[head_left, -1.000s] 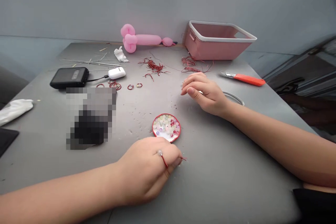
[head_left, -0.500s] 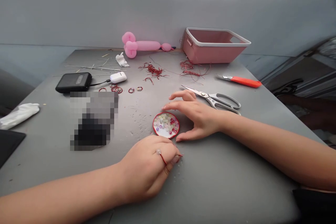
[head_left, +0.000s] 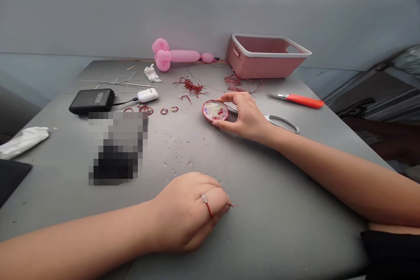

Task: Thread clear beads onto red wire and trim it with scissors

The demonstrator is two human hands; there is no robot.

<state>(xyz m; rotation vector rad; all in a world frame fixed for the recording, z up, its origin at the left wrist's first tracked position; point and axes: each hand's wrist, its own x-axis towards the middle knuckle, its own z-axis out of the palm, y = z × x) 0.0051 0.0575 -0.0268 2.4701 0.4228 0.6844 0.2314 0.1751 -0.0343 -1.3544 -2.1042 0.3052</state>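
My left hand [head_left: 192, 212] is closed low on the table, pinching a thin red cord [head_left: 209, 208]. A pale, clear bead [head_left: 204, 198] on the cord lies over my index finger, and a short cord end sticks out past the fingertips. Farther up the table, my right hand [head_left: 247, 116] grips a small round red-rimmed dish [head_left: 204, 116] between thumb and fingers. Pastel and red beads [head_left: 215, 110] fill it, and it looks slightly tilted. Grey-handled scissors [head_left: 285, 124] lie under and behind my right hand, their blades mostly hidden.
At the back stand a pink basket [head_left: 262, 68] and a pink balloon figure [head_left: 182, 56]. Red wire scraps [head_left: 193, 86] lie before them. An orange utility knife [head_left: 303, 100] rests at right. To the left are a power bank [head_left: 92, 101], a white earbud case [head_left: 147, 95] and small red rings [head_left: 164, 111].
My right hand has taken hold of the bead dish and moved it away from my left hand, toward the scissors. My left hand has shifted slightly down and right, still pinching the cord.
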